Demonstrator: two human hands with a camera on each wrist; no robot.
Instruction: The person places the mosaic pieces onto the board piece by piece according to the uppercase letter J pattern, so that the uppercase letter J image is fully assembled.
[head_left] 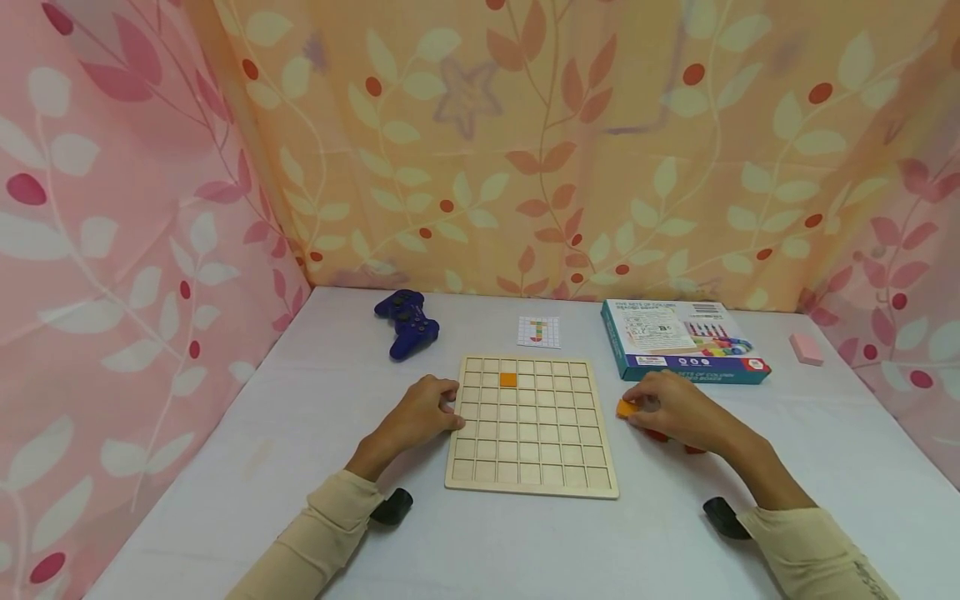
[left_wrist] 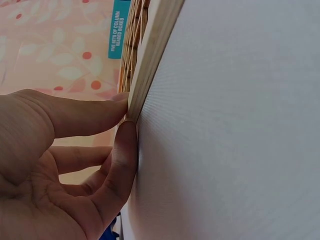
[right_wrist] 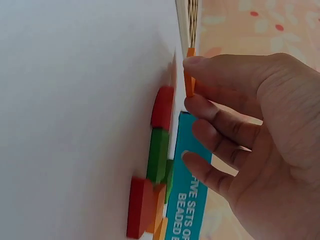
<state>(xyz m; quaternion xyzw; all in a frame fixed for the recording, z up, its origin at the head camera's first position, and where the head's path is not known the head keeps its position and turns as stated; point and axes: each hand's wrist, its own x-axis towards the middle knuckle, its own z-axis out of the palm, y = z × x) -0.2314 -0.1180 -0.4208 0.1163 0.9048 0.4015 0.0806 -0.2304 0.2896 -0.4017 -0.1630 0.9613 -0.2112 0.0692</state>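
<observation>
My left hand (head_left: 420,412) is at the left side of a wooden grid board (head_left: 528,454), its thumb and a finger holding the board's edge in the left wrist view. One orange square tile (head_left: 508,380) lies in a cell of the board's top row. To the right of the board, my right hand (head_left: 678,408) pinches another orange tile (right_wrist: 190,75) between thumb and fingers, raised off the table. Below that hand lie a rounded red block (right_wrist: 163,107), a green block (right_wrist: 158,155), another red block (right_wrist: 139,207) and an orange block (right_wrist: 156,207), partly hidden in the head view.
Behind the board lies a small pattern card (head_left: 538,332). A blue game controller (head_left: 408,323) is at back left. A flat teal box (head_left: 686,342) and a pink eraser-like block (head_left: 806,349) lie at back right. Patterned cloth (head_left: 480,150) hangs around the white table (head_left: 300,467).
</observation>
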